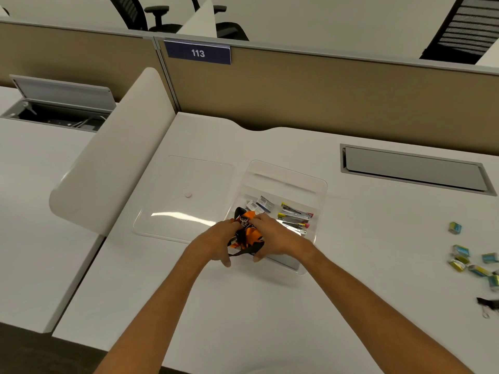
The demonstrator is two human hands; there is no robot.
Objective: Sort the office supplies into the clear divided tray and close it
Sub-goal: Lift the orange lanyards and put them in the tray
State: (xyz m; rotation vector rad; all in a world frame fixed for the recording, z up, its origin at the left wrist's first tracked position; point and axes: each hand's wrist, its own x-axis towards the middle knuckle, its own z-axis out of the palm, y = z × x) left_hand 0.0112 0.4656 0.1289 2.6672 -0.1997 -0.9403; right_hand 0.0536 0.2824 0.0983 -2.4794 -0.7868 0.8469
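Two bare forearms reach from the near edge of the white desk [243, 306] toward its middle. There the left hand [221, 238] and the right hand [272, 236] close in from either side on an orange and black lanyard bundle [247, 233]. Each hand's fingers curl over the top of the bundle and each thumb points down at the near side, where a black strap loops out between them. A metal clip shows at the top of the bundle, between the two sets of fingertips. The bundle sits at the near left corner of the clear divided tray [321, 184]; I cannot tell whether it rests on the tray's floor or is held just above it. Toward the desk's right edge lie scattered small boxes [467, 260] in yellow and teal, well apart from the hands, with a black clip strap [487, 305] nearer at that edge. Just beyond the right hand, a right-hand compartment holds staplers [295, 215] side by side, and the compartment to their left holds small packets [260, 203]. The tray's far section looks bare. Just left of the tray the clear lid [199, 174] lies flat on the desk. Farther right a closed grey cable hatch [413, 168] is set into the desk. A tan partition [324, 87] along the far edge carries a blue plate [198, 53] reading 113.
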